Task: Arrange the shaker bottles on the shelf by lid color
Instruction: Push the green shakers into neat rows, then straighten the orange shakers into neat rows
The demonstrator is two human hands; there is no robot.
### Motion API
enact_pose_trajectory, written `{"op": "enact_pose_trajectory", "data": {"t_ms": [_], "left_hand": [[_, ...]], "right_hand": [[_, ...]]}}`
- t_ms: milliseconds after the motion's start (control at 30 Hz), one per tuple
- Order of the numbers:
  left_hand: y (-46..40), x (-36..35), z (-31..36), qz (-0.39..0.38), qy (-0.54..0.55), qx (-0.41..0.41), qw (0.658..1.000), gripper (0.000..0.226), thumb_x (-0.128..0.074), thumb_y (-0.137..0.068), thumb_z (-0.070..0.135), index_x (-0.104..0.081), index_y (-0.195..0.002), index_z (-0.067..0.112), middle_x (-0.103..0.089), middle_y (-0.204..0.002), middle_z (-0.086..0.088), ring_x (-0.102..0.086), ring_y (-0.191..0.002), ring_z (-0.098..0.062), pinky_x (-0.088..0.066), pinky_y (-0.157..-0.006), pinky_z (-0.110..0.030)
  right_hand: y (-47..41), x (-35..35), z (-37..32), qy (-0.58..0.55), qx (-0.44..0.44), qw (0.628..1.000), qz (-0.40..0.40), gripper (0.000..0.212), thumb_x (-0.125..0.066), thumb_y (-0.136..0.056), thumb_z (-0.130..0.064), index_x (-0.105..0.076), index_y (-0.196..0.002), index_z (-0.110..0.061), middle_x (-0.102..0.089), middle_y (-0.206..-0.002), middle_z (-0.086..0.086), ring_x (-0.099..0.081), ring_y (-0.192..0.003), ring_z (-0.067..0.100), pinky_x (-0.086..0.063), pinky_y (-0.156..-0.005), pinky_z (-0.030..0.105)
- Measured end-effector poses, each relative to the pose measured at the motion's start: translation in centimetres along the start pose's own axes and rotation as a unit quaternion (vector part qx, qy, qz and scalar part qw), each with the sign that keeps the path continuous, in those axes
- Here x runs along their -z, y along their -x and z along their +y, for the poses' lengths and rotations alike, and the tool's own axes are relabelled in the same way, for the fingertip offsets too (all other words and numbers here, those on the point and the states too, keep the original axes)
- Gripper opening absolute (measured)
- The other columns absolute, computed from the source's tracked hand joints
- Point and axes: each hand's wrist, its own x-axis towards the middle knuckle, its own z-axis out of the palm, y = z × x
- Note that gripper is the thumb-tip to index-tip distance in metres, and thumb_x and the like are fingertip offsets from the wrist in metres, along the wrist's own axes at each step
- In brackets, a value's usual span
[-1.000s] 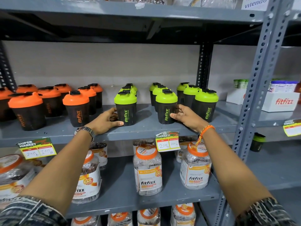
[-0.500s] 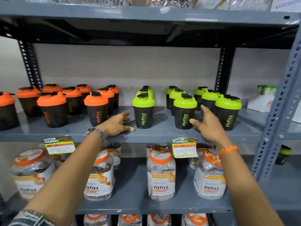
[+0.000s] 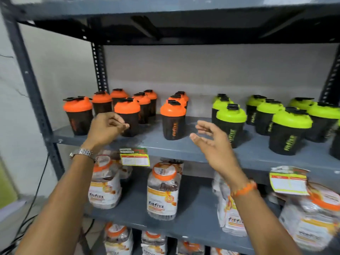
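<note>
From the head camera I see my left hand [image 3: 106,127] loosely curled and empty, in front of the near orange-lidded black plastic shaker bottle [image 3: 127,116]; contact I cannot tell. My right hand [image 3: 213,144] is spread open, holding nothing, between the single orange-lidded shaker [image 3: 173,122] and the near green-lidded black shaker [image 3: 230,124]. On the grey metal shelf [image 3: 184,150], orange lids group left, green right.

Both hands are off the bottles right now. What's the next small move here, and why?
Probably close the left hand on the front orange-lid shaker just behind it and nudge it into line. The orange lids already sit left and the green-lid shakers right, with no stray colours visible, so only tidying seems left. The right hand hangs open in front of the shelf, holding nothing.
</note>
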Motion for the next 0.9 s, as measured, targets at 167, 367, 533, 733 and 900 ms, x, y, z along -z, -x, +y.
{"op": "enact_pose_trajectory", "data": {"t_ms": [167, 367, 533, 733, 900], "left_hand": [[-4.4, 2.2, -4.9, 0.017, 0.063, 0.072, 0.995, 0.042, -0.074, -0.079, -0.002, -0.053, -0.113, 0.013, -0.065, -0.117, -0.018, -0.062, -0.101, -0.026, -0.053, -0.097, -0.045], [-6.7, 2.1, -5.4, -0.272, 0.119, 0.045, 0.954, 0.074, -0.062, -0.085, -0.014, -0.033, -0.147, 0.014, -0.058, -0.133, -0.011, -0.06, -0.119, -0.02, -0.055, -0.092, -0.029], [-8.2, 1.5, -6.5, -0.333, 0.102, 0.004, 0.937, 0.075, -0.065, -0.085, -0.011, -0.037, -0.149, 0.016, -0.062, -0.135, 0.001, -0.062, -0.123, -0.01, -0.051, -0.101, -0.026], [-7.8, 1.4, -7.7, -0.297, 0.104, -0.008, 0.949, 0.058, -0.074, -0.083, 0.002, -0.05, -0.125, 0.034, -0.067, -0.124, 0.004, -0.065, -0.117, -0.007, -0.052, -0.093, -0.017], [-7.7, 1.3, -7.9, -0.278, 0.09, -0.027, 0.956, 0.057, -0.078, -0.08, 0.011, -0.052, -0.122, 0.04, -0.069, -0.124, 0.003, -0.065, -0.116, -0.009, -0.048, -0.101, -0.025]], "right_hand": [[-5.7, -4.1, 1.5, -0.041, -0.099, 0.992, -0.07, 0.055, -0.076, -0.085, -0.006, -0.049, -0.132, -0.013, -0.059, -0.119, -0.001, -0.057, -0.112, 0.016, -0.05, -0.09, 0.024], [-9.3, -4.3, 3.7, -0.128, -0.149, 0.96, -0.2, 0.058, -0.077, -0.072, 0.003, -0.058, -0.126, -0.009, -0.072, -0.119, 0.006, -0.067, -0.114, 0.021, -0.057, -0.089, 0.027], [-9.5, -4.4, 4.4, -0.19, -0.175, 0.948, -0.185, 0.077, -0.076, -0.069, -0.002, -0.048, -0.14, 0.001, -0.06, -0.138, 0.02, -0.061, -0.126, 0.029, -0.051, -0.104, 0.037], [-8.7, -5.0, 4.2, -0.037, -0.108, 0.984, -0.139, 0.047, -0.068, -0.088, 0.004, -0.055, -0.132, -0.006, -0.068, -0.121, 0.011, -0.064, -0.119, 0.028, -0.053, -0.102, 0.039], [-7.7, -5.0, 3.6, -0.003, -0.103, 0.985, -0.14, 0.047, -0.067, -0.091, -0.004, -0.051, -0.135, -0.008, -0.067, -0.13, 0.014, -0.066, -0.119, 0.023, -0.05, -0.105, 0.041]]}}
